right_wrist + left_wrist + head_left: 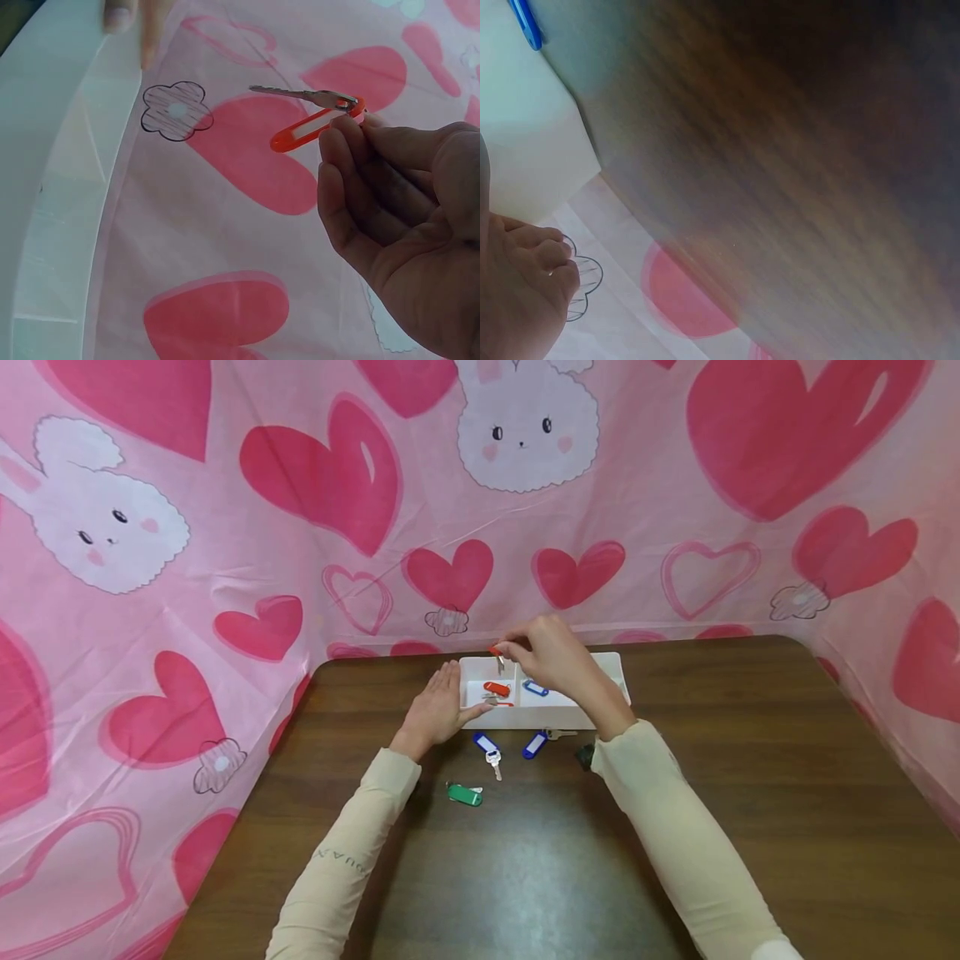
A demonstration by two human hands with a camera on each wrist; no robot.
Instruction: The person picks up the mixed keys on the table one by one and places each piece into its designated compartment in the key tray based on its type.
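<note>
1. At the left end of the white tray [600, 667], the left hand [437, 710] lies flat with straight fingers against the tray's outer wall, holding nothing; that bracing looks useful, since the light tray would likely slide if bumped.
2. Just right of it, over the tray's left compartment, the right hand [551, 656] pinches a key with a red tag [315, 127] at the tag's end between thumb and fingertips, the other fingers curled. The metal blade and the tag hang free and apart from the tray.
3. To do this well, I judge the hand should come low over the left compartment before letting go, because another red tag [497, 688] already lies there and a drop from height could bounce the key over the divider.
4. In the next compartment to the right lies a blue tag [536, 688]; the red key is best kept clear of it.
5. On the wooden table [750, 777] in front of the tray lie a green-tagged key [464, 794], two blue-tagged keys [487, 746] [535, 744], and a dark green piece [586, 755] partly hidden by the right sleeve [675, 827].
6. Nothing blocks the way down; the right forearm only crosses above the loose keys.
7. A pink cloth with hearts and rabbits [225, 568] hangs behind and beside the table.
</note>
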